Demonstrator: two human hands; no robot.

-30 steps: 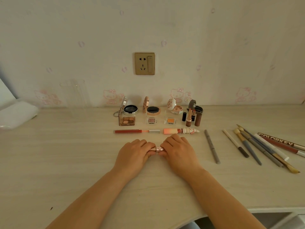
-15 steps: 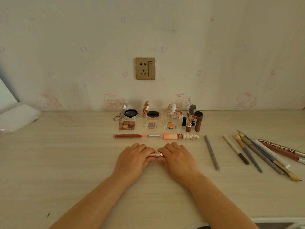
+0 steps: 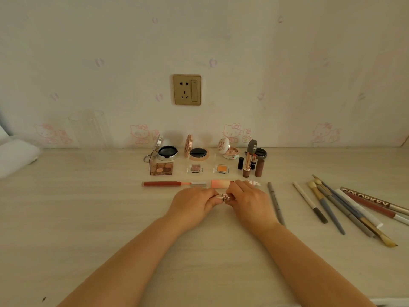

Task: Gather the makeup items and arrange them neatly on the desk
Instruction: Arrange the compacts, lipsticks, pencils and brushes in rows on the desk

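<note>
A small rose-gold tube [image 3: 225, 197] sits between the left hand [image 3: 193, 204] and the right hand [image 3: 248, 202], just above the desk [image 3: 88, 218] — each hand pinches one end with curled fingers. Its long axis runs left to right, in line with the red lip gloss [image 3: 162, 184] lying beyond — which end is the cap cannot be told.

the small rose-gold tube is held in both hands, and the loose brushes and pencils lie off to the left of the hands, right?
Not quite. Both the left hand and the right hand do hold the small rose-gold tube, but the head view shows the brushes and pencils lying to the right.
</note>
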